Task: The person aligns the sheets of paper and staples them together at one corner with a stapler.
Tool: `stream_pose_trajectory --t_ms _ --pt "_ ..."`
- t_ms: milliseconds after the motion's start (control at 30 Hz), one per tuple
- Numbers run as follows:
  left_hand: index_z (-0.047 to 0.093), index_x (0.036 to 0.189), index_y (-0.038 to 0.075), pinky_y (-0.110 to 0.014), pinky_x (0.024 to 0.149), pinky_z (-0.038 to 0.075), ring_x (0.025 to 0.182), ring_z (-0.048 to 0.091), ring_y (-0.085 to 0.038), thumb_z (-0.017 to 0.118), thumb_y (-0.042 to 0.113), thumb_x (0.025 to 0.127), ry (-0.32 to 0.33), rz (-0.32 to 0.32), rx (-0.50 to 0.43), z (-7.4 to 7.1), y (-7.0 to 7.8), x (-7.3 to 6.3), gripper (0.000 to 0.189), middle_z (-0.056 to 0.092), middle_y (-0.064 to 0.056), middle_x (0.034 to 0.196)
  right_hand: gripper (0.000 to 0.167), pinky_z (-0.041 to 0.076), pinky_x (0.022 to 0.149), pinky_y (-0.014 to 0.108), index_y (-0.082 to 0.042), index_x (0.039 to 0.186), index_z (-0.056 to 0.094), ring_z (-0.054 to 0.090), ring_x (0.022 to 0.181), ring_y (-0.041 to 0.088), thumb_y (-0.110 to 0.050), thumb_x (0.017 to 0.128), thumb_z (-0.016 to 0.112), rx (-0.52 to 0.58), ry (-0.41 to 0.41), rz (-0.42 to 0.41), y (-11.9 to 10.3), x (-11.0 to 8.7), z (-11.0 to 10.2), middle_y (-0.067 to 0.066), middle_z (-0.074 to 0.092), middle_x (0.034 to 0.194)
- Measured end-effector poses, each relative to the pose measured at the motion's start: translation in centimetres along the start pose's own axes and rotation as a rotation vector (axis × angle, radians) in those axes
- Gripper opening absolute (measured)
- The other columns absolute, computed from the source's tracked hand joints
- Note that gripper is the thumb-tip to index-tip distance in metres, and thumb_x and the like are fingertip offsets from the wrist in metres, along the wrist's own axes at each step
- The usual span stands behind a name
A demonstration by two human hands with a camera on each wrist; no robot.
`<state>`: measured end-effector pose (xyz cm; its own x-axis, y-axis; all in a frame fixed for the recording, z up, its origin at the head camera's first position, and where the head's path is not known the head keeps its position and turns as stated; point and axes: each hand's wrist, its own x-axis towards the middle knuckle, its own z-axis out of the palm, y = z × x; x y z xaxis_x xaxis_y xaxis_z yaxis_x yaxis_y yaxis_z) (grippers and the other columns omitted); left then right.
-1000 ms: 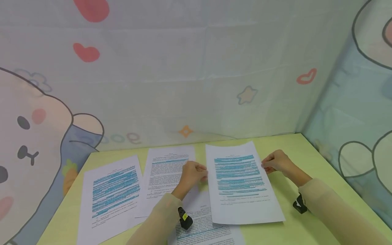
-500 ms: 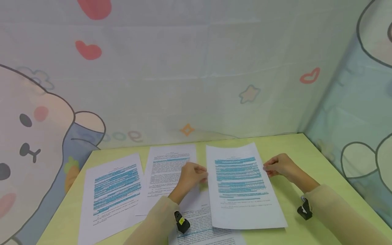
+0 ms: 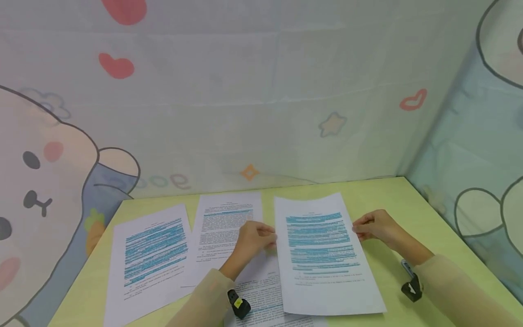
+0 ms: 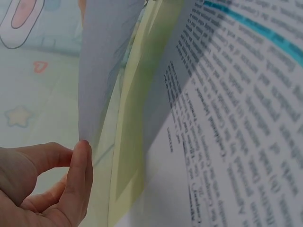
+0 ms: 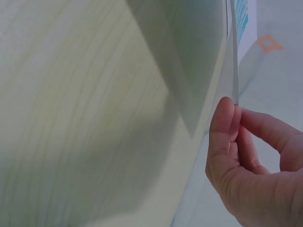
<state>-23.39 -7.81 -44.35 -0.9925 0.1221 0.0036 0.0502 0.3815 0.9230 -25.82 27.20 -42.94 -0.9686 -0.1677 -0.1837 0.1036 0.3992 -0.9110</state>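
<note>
Between both hands hangs a printed sheet of paper, most of its text marked in blue, raised above the table. My left hand pinches its left edge between thumb and fingers; the left wrist view shows that hand at the sheet's edge. On the opposite edge, my right hand pinches the paper too, and in the right wrist view the fingertips meet at its thin edge. Beneath the held sheet and the left forearm lies another printed page, partly covered.
On the yellow-green table, a page with a large blue-marked block lies at left. Another page with one blue line lies behind the left hand. A patterned cloth hangs behind the table.
Both hands, still pinching the sheet, have moved slightly toward the near side. The sheet's lower edge is lower in view. The other pages lie as before.
</note>
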Motion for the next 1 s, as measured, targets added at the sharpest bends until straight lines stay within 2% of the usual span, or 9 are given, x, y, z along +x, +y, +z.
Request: stream_pose_trajectory --t_ms 400,700,1000 --pt "0.074 0.096 -0.002 -0.027 0.062 0.059 0.069 0.070 -0.016 0.075 0.004 0.086 -0.014 -0.016 0.020 -0.1 0.2 -1.6 0.012 0.070 -0.006 0.081 0.022 0.062 0.069 0.033 0.019 0.105 0.063 0.066 0.072 0.020 0.001 0.092 0.068 0.046 -0.032 -0.011 0.4 -1.4 0.2 0.011 0.069 0.086" --pt "0.074 0.096 -0.003 -0.027 0.063 0.060 0.070 0.070 -0.018 0.075 0.003 0.086 -0.034 -0.025 -0.008 -0.2 0.2 -2.7 0.011 0.071 -0.007 0.081 0.021 0.062 0.070 0.033 0.017 0.104 0.064 0.067 0.071 0.021 0.000 0.093 0.068 0.071 -0.048 -0.011 0.7 -2.2 0.3 0.010 0.069 0.085" --pt "0.074 0.095 -0.001 -0.028 0.063 0.059 0.070 0.070 -0.017 0.074 0.004 0.086 -0.053 -0.001 -0.002 0.2 -0.1 -3.5 0.010 0.070 -0.006 0.082 0.020 0.061 0.067 0.032 0.018 0.103 0.064 0.066 0.070 0.022 0.001 0.092 0.068 0.058 -0.033 0.009 1.3 -3.1 0.5 0.011 0.069 0.084"
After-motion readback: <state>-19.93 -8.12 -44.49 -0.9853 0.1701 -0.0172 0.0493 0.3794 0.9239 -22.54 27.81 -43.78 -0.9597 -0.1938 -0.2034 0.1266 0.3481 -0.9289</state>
